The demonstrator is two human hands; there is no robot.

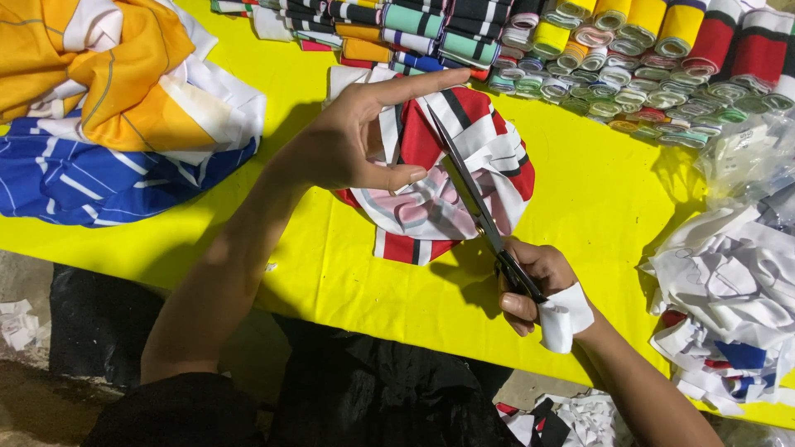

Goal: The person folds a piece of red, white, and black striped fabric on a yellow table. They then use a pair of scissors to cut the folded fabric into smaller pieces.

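Red, white and black striped knit fabric strip, all bunched up in a loose coil, sits in the middle of our yellow table cover, and that's what we're cutting right now. Our left hand rests on the left side of the bundle, index finger stretched out straight over the top, thumb pressing a fold down, so it's mostly open and pinning rather than gripping. Our right hand, with a scrap of white cloth wrapped at the wrist, is closed around the handles of the long dark-bladed scissors. The blades point away from us across the fabric and look barely parted, somewhere mid-snip.

How far along? Our guess is partway. On the near right there's a heap of white and blue cut-off scraps, so a fair bit looks trimmed. Along the far edge, rows of rolled striped ribbing in green, yellow, red wait, and we can't tell whether those are finished or untouched. On the far left lies a pile of orange, white and blue cloth, well apart from our hands.
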